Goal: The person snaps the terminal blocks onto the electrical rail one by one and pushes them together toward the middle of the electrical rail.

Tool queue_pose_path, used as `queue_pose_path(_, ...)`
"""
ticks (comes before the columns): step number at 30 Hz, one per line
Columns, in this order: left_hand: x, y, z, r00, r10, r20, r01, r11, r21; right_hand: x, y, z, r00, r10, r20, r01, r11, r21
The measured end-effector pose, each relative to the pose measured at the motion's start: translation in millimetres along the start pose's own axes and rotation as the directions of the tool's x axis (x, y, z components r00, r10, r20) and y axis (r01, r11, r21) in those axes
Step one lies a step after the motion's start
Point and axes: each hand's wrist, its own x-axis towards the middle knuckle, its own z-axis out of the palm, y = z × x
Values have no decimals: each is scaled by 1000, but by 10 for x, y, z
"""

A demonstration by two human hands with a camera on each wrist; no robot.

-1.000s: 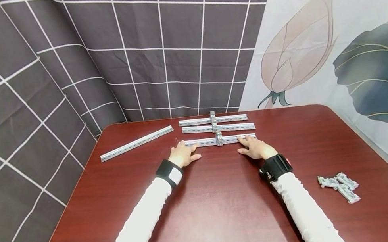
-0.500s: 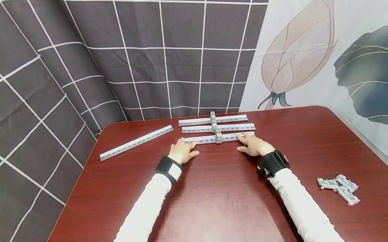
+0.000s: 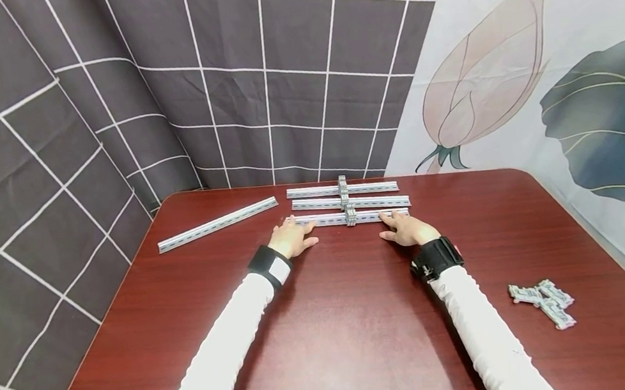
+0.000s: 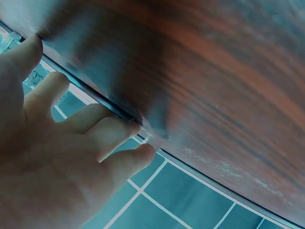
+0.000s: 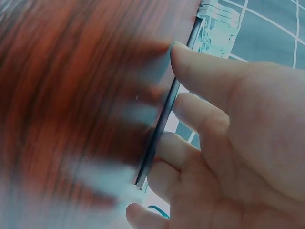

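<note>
A slotted metal DIN rail lies crosswise on the table, with a small stack of terminal blocks standing at its middle. At its left end rests my left hand, fingers on the rail and thumb apart. My right hand touches the same rail near its right end, also with extended fingers. In the right wrist view, the rail's dark near edge runs along the fingers, and the terminal blocks show beyond the thumb. The left wrist view shows the left hand's fingers along the rail edge.
Behind lie two parallel rails, a middle rail and a far rail, bearing more terminal blocks. A bare rail lies slanted at left. Several loose terminal blocks lie at right on the brown table.
Both hands have moved slightly away from the body, and the near rail with its blocks has slid with them, closer to the middle rail. The other rails and loose blocks stay put.
</note>
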Motion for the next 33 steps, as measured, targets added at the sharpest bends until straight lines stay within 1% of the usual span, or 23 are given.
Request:
queue_pose_path(3,-2,-15,-18,1000,-6,7,6,1000,-6,20,-30,5,1000,11,-5,-11,1000,-9)
queue_pose_path(6,16,-33,-16,1000,-4,6,4,1000,-19,41,-48,8,999,46,-1,-46,999,-10)
queue_pose_path(9,29,-70,-2,1000,7,-24,-9,998,-63,53,-53,3,998,67,-5,-67,998,0)
queue_pose_path(11,10,-106,-13,998,3,-67,-11,993,-118,46,-65,-13,998,63,-26,-63,998,4)
queue_pose_path(12,-8,-136,-22,995,-7,-96,-7,989,-146,33,-80,-29,997,60,-41,-60,998,2)
queue_pose_path(14,-70,-228,-49,987,-43,-156,17,987,-159,-4,-139,-72,996,52,-73,-54,998,-20)
queue_pose_path(16,-165,-356,-107,976,-122,-179,94,983,-161,-42,-245,-123,992,42,-116,-48,997,-55)
queue_pose_path(17,-211,-434,-135,969,-167,-184,140,978,-152,-55,-311,-148,990,33,-135,-43,997,-69)
queue_pose_path(19,-288,-609,-174,948,-268,-171,250,961,-120,-78,-462,-192,985,-9,-170,-6,996,-88)
queue_pose_path(21,-345,-781,-194,921,-368,-128,354,927,-119,-72,-623,-195,976,-74,-205,56,994,-92)
queue_pose_path(22,-361,-867,-186,907,-406,-109,394,912,-119,-53,-703,-182,970,-113,-215,97,992,-86)
queue_pose_path(23,-375,-947,-168,893,-440,-92,427,895,-128,-26,-783,-160,962,-155,-224,141,987,-79)
queue_pose_path(24,-346,-1074,-72,880,-464,-102,450,883,-132,8,-863,-132,952,-202,-230,189,979,-78)
queue_pose_path(26,-380,-1162,-26,865,-499,-57,487,861,-146,102,-1018,-58,935,-279,-219,269,960,-75)
queue_pose_path(27,-403,-1185,-8,861,-507,-38,497,855,-147,160,-1096,-24,927,-316,-203,309,949,-66)
queue_pose_path(29,-459,-1181,8,859,-512,-20,505,852,-136,291,-1253,41,911,-380,-158,378,925,-47)
queue_pose_path(30,-492,-1158,1,860,-510,-19,504,855,-123,359,-1331,68,907,-400,-129,400,916,-29)
queue_pose_path(31,-566,-1073,-80,862,-507,12,505,855,-117,430,-1404,96,905,-413,-99,414,910,-10)
queue_pose_path(33,-635,-1010,-109,873,-487,1,485,869,-99,570,-1537,150,905,-421,-57,423,906,14)
